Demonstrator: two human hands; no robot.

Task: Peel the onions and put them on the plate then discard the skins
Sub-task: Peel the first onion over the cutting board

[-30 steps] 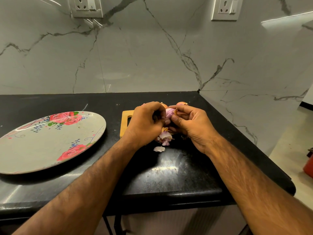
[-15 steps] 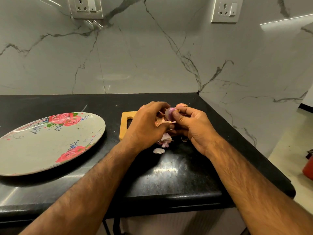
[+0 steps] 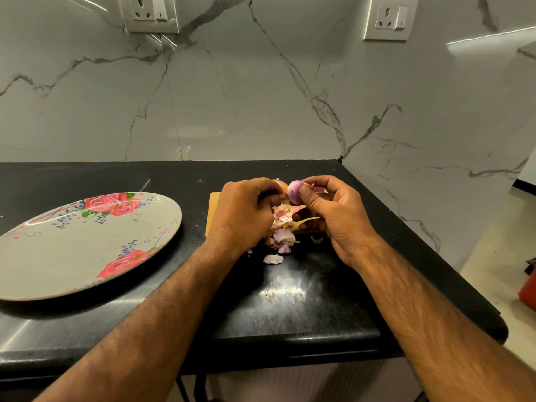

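Onion (image 3: 293, 192) in right fingers (image 3: 308, 196), skins (image 3: 282, 237) beneath, plate (image 3: 58, 256) left

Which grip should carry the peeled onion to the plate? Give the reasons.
Probably the right grip: it already pinches the peeled onion. The left grip sits nearer the plate, but it is curled above the loose skins.

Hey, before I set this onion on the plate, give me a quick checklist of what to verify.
1. Grip on onion by right hand: ok, thumb and fingers pinch it.
2. Peel fully off it: cannot tell, far side hidden.
3. Room on plate: ok, nothing lies on it.
4. Nothing in left hand: cannot tell, curled fingers hide the palm.
5. Loose skins discarded: not ok, they lie on the counter.
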